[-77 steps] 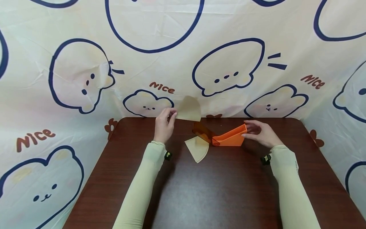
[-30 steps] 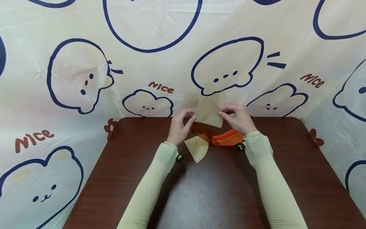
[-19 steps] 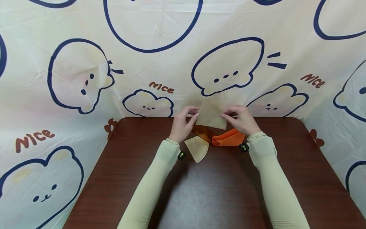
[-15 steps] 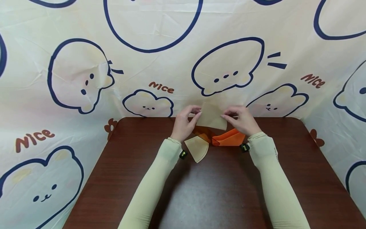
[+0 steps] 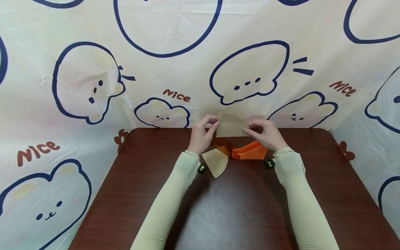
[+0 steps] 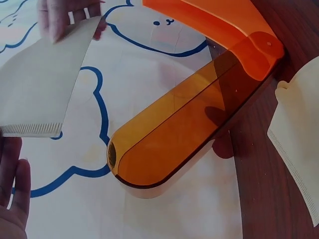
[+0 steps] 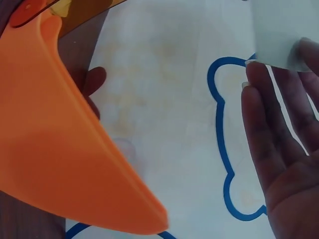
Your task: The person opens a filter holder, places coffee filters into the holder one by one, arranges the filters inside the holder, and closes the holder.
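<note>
A beige paper coffee filter (image 5: 232, 125) is held up over the table's far edge. My left hand (image 5: 202, 135) pinches its left side, where the left wrist view shows a crimped seam along the filter (image 6: 42, 94). At the opposite side my right hand (image 5: 265, 133) pinches the edge between thumb and fingers. Just below lies an orange case (image 5: 250, 151) with a see-through amber cover (image 5: 221, 144) swung out to the left on its pivot. Several more filters seem to lie stacked as a beige wedge (image 5: 215, 163) partly under that cover.
The dark brown wooden table (image 5: 237, 208) ends at a cloth backdrop (image 5: 187, 73) printed with blue cartoon outlines. This cloth also hangs along both sides.
My right hand has left the orange case and taken the filter's right edge, while my left hand carried it rightward. Lately the filter has turned so its lower edge lies level.
</note>
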`<state>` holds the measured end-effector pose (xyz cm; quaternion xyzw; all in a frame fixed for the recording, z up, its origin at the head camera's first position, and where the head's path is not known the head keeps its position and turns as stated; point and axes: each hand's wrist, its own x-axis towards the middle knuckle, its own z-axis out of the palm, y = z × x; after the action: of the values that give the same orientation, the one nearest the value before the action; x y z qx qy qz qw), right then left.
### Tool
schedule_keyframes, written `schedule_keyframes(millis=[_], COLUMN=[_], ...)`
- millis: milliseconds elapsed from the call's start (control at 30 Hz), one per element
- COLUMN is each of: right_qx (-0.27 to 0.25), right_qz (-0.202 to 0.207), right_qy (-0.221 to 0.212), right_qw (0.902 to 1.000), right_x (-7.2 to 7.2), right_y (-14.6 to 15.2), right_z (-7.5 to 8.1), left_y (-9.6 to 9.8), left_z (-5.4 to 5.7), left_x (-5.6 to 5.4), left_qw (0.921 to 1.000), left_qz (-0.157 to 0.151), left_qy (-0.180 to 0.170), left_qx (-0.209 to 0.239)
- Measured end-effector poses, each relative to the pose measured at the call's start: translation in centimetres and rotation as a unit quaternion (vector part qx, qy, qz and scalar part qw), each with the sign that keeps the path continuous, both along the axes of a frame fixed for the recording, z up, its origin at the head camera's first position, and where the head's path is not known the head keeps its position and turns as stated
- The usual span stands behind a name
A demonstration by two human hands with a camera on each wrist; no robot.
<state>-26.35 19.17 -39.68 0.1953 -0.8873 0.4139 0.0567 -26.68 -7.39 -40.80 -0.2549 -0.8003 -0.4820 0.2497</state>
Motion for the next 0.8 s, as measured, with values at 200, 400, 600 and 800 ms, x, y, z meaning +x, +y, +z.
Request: schedule_keyframes(millis=[200, 400, 600, 800], right_qx=[0.014, 0.006, 0.008, 0.023], right_qz=[0.000, -0.014, -0.015, -0.002], right_qy=[-0.005, -0.014, -0.014, -0.003], right_qw=[0.9999, 0.9998, 0.9998, 0.9997], right_x=[0.0, 0.2, 0.2, 0.2], right_y=[0.2, 0.6, 0.9, 1.3], right_z=[-0.5, -0.4, -0.3, -0.1], left_y=[-0.1, -0.1, -0.3, -0.4], left_z=[-0.2, -0.5, -0.6, 0.1], left_x=[0.0, -0.2, -0.2, -0.1], left_qw=[0.9999, 0.9998, 0.9992, 0.9985], left_qz=[-0.006, -0.014, -0.018, -0.023], left_qy=[-0.003, -0.008, -0.035, -0.045], left_qx=[0.011, 0.009, 0.001, 0.021])
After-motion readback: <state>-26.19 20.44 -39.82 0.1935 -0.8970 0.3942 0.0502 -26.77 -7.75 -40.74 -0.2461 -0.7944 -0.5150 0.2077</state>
